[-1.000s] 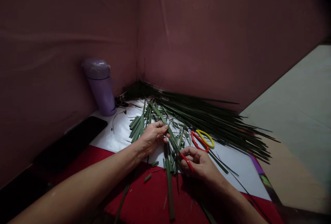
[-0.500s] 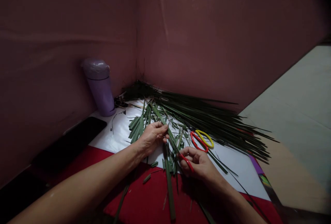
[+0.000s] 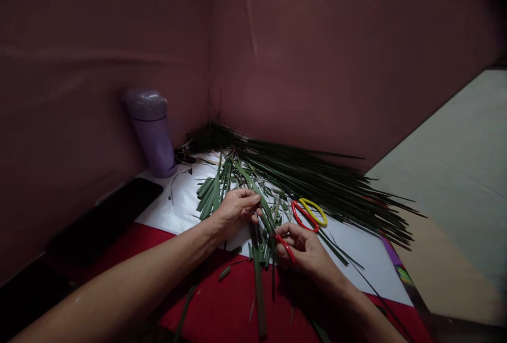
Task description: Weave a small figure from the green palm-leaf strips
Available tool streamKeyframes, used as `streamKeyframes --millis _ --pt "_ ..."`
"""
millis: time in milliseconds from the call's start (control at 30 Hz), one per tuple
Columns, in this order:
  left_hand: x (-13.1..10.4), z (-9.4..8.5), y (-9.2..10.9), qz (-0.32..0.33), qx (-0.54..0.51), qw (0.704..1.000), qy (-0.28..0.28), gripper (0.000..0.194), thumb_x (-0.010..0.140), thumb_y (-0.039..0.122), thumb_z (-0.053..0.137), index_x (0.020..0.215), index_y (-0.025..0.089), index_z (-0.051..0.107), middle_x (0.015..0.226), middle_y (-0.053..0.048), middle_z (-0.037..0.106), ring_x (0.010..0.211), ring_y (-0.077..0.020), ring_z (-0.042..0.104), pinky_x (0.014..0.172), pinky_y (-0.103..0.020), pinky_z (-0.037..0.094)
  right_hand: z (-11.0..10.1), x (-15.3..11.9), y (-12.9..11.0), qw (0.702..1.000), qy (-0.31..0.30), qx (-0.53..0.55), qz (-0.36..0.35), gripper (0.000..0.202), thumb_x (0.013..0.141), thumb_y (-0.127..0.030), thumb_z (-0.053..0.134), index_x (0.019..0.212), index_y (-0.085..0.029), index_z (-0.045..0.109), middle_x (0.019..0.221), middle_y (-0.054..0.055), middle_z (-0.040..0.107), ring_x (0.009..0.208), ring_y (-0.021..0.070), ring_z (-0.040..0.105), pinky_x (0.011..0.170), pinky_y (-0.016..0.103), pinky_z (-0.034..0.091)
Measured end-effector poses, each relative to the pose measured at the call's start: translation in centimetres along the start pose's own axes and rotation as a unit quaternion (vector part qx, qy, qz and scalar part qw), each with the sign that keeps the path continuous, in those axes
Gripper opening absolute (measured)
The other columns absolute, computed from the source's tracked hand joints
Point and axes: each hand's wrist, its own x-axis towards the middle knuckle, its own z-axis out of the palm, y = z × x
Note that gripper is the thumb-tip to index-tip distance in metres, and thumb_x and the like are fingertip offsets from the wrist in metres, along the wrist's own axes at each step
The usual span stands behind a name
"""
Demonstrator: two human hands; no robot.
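Between thumb and fingers, my left hand (image 3: pixel 240 207) pinches a long green leaf strip (image 3: pixel 266 211) that slants from the pile down toward my other hand. My right hand (image 3: pixel 303 250) is closed on red-handled scissors (image 3: pixel 285 248), whose blades are mostly hidden at the strip's lower end. Short cut leaf pieces (image 3: pixel 206 198) lie on the white sheet (image 3: pixel 178 211) around my hands. A second pair of scissors (image 3: pixel 311 215), with one red and one yellow handle loop, rests just beyond my right hand.
A bundle of long dark leaves (image 3: pixel 332 184) stretches rightward along the wall. On the left stand a purple tumbler (image 3: pixel 154 137) and a dark flat phone-like object (image 3: pixel 114 211). Red cloth (image 3: pixel 222 306) covers the near side, with loose strips on it. Pink walls (image 3: pixel 301 68) meet behind.
My left hand has shifted very slightly to the right along with the leaf strip. My right hand and the scissors stay almost in place.
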Motion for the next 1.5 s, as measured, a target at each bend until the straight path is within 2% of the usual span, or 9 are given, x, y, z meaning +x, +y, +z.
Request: streamKeyframes --millis 267,467,700,833,1167,1500 --pt "0.12 -0.25 -0.05 -0.002 0.002 1.000 -0.004 0.015 0.066 0.019 0.064 0.069 0.011 0.052 0.059 -0.001 0.052 0.050 -0.0083 0.053 0.042 -0.017 0.040 0.04 0.01 0.33 1.000 0.004 0.011 0.008 0.033 0.066 -0.041 0.067 0.082 -0.016 0.051 0.051 -0.007 0.040 0.043 0.0047 0.028 0.042 0.018 0.022" --pt "0.04 -0.11 0.19 -0.031 0.019 0.999 -0.012 0.015 0.065 0.017 0.066 0.067 0.011 0.051 0.055 -0.001 0.052 0.049 -0.0093 0.054 0.041 -0.018 0.040 0.19 -0.03 -0.07 1.000 0.010 0.005 0.006 0.032 0.066 -0.040 0.067 0.081 -0.017 0.051 0.051 -0.007 0.040 0.043 0.0045 0.028 0.041 0.018 0.021" --pt "0.16 -0.11 0.23 0.002 0.001 1.000 0.001 0.015 0.071 0.022 0.062 0.068 0.011 0.051 0.055 -0.002 0.053 0.046 -0.0074 0.052 0.041 -0.017 0.041 0.16 -0.13 -0.06 1.000 0.007 0.013 0.004 0.033 0.067 -0.041 0.066 0.081 -0.016 0.052 0.049 -0.008 0.039 0.042 0.0042 0.027 0.041 0.018 0.019" --pt "0.33 -0.19 0.16 0.021 0.006 1.000 0.006 0.019 0.068 0.025 0.064 0.068 0.011 0.052 0.058 -0.001 0.053 0.048 -0.0080 0.052 0.040 -0.017 0.040 0.05 -0.12 0.03 1.000 -0.002 -0.001 0.006 0.033 0.067 -0.042 0.066 0.080 -0.016 0.052 0.050 -0.007 0.040 0.043 0.0045 0.028 0.042 0.018 0.020" --pt "0.08 0.21 0.15 -0.008 0.055 0.998 0.000 0.017 0.071 0.025 0.061 0.066 0.012 0.051 0.051 -0.001 0.053 0.044 -0.0077 0.050 0.040 -0.018 0.038 0.19 -0.14 0.05 1.000 -0.001 0.006 0.004 0.030 0.068 -0.039 0.066 0.081 -0.017 0.050 0.052 -0.007 0.040 0.043 0.0041 0.028 0.042 0.018 0.022" --pt "-0.11 0.41 0.17 -0.023 0.048 0.999 -0.008 0.021 0.068 0.024 0.064 0.061 0.013 0.048 0.046 0.001 0.050 0.041 -0.0081 0.050 0.039 -0.017 0.038 0.15 -0.08 0.16 1.000 0.002 -0.013 0.006 0.030 0.069 -0.040 0.065 0.082 -0.016 0.052 0.052 -0.006 0.041 0.043 0.0044 0.028 0.042 0.018 0.023"
